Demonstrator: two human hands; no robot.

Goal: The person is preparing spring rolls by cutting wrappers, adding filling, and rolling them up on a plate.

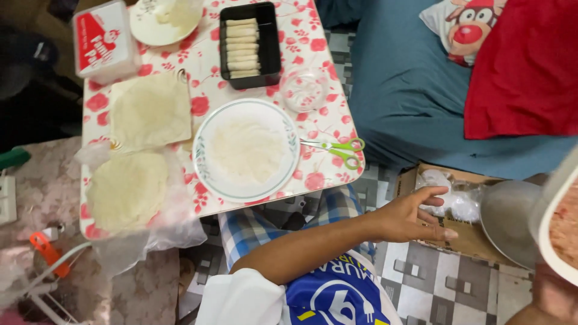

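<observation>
Cardboard is what my left hand (pixel 415 216) hovers at: a brown box (pixel 466 244) on the chequered floor, to the right of my knees. This grip is wide open, fingers loosely spread and thumb stretched toward the box's near edge, with nothing in it. My arm crosses in front of my blue and white shirt to get there. Inside the box lie crumpled white plastic bags (pixel 451 201), just past my fingertips. A round grey metal pan (pixel 506 222) leans over the box's right end.

At the right edge a white-rimmed tub of pink minced filling (pixel 563 225) fills the corner, very close to the camera. My right hand (pixel 545 295) sits just below it, mostly cut off by the picture's edge, so I cannot tell how that grip is closed or whether it carries the tub.

Well apart from both hands, up and to the left, is the low bench (pixel 325 156) with its red-flowered cover. On it a white plate (pixel 208 174) holds one pale round wrapper, and green-handled scissors (pixel 343 149) lie just beside the plate's right rim. Behind them a black tray (pixel 271 48) holds a row of rolled sticks, and a small clear bowl (pixel 304 89) stands near it. Square wrappers (pixel 149 111) and a round stack in clear plastic (pixel 126 189) lie on the left half.
</observation>
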